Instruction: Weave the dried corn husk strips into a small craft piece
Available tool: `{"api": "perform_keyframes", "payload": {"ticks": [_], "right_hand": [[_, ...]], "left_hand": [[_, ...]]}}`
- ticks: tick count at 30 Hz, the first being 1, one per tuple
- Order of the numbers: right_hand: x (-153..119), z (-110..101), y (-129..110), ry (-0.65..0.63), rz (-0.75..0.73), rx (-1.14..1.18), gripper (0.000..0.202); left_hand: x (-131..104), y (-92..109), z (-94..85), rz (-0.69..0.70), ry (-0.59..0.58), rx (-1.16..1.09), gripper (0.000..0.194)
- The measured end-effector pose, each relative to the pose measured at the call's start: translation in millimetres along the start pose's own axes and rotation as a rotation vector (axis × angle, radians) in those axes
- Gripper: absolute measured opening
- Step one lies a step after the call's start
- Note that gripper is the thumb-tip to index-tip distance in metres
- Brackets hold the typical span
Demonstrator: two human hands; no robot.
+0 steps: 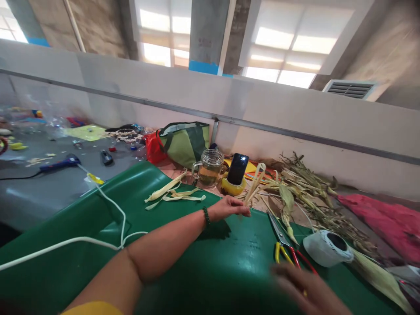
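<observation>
My left hand (229, 208), with a bracelet of dark beads at the wrist, reaches out over the green mat (236, 262). Its fingers are closed on a pale strip of dried corn husk (257, 186) that stands up and curls over at the top. At the lower right, motion smears my right hand (305, 291), and its fingers cannot be made out. Just beyond it lie scissors (282, 238) with red grips and a yellow-handled tool (278, 251), partly covered. More pale husk pieces (169, 188) rest on the mat's far left part.
A glass mug (210, 168) of pale liquid and a phone (238, 169) on a yellow holder stand behind the mat. Dried stalks (308, 179), a white spool (326, 248) and pink cloth (383, 218) lie rightward. A white cord (82, 239) crosses the left; a blue glue gun (62, 162) lies beyond.
</observation>
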State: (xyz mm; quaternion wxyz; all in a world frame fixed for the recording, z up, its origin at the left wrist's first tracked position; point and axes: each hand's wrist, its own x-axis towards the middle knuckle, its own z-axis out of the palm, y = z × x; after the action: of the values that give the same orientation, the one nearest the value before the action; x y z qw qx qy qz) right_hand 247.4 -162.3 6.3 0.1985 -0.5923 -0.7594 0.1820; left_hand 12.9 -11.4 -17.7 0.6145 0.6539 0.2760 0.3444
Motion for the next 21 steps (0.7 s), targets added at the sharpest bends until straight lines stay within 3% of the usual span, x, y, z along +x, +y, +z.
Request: {"api": "perform_keyframes", "payload": {"ticks": [2, 5, 9, 12, 16, 21], "right_hand": [[42, 0, -16, 0.118, 0.002, 0.074, 0.044], [113, 9, -37, 0.404, -0.053, 0.184, 0.048], [174, 29, -46, 0.505, -0.201, 0.328, 0.046], [190, 41, -44, 0.472, -0.2, 0.57, 0.046], [191, 55, -41, 0.476, -0.081, 0.853, 0.05], [186, 61, -39, 0.593, -0.107, 0.855, 0.043]], "left_hand": [[1, 0, -1.8, 0.013, 0.028, 0.027, 0.055], [4, 0, -6.9, 0.023, 0.024, 0.008, 0.06], [9, 0, -21.1, -0.011, 0.082, 0.012, 0.062], [11, -1, -29.9, -0.034, 0.14, -0.059, 0.064], [12, -2, -29.6, -0.048, 0.157, -0.267, 0.062], [12, 2, -23.7, -0.104, 0.171, -0.383, 0.043]]}}
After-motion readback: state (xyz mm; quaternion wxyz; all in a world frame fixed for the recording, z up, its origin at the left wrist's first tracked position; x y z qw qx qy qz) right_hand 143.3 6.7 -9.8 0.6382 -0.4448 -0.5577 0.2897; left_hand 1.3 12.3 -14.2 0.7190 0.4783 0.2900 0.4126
